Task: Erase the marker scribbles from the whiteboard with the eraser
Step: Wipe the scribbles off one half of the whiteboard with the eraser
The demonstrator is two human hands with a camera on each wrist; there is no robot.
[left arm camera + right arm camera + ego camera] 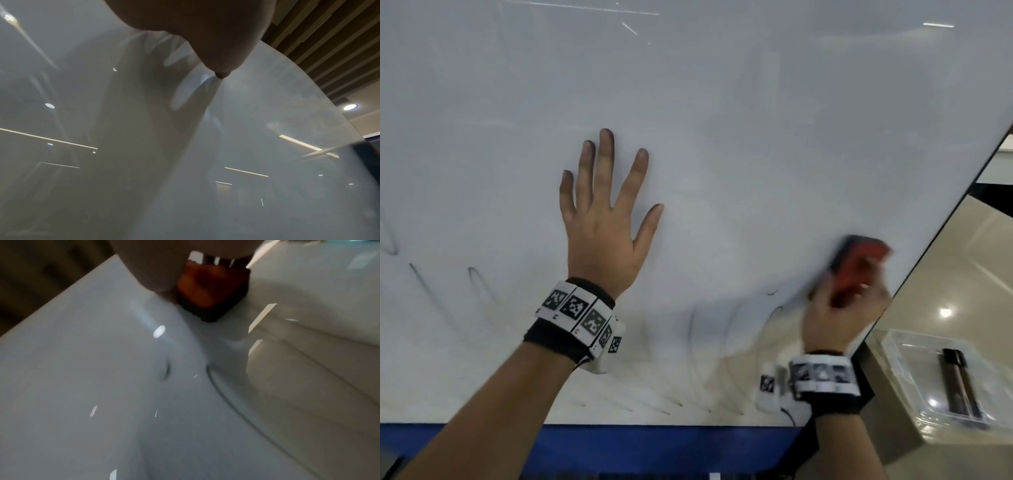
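A large whiteboard (722,102) fills the head view. My left hand (602,219) lies flat on it with fingers spread, near the middle. My right hand (846,301) grips a red eraser with a black felt base (856,263) and presses it on the board near its right edge; both are motion-blurred. The right wrist view shows the eraser (207,288) on the board under my palm. Faint marker scribbles (476,287) show at lower left, curved strokes (722,325) by my right wrist, and short tick marks (671,407) along the bottom edge.
The board's bottom edge meets a blue band (619,442). Right of the board's edge, a clear plastic tray (907,359) holds a dark marker (959,383) on a glossy beige surface. The board's right edge (945,226) runs diagonally close to the eraser.
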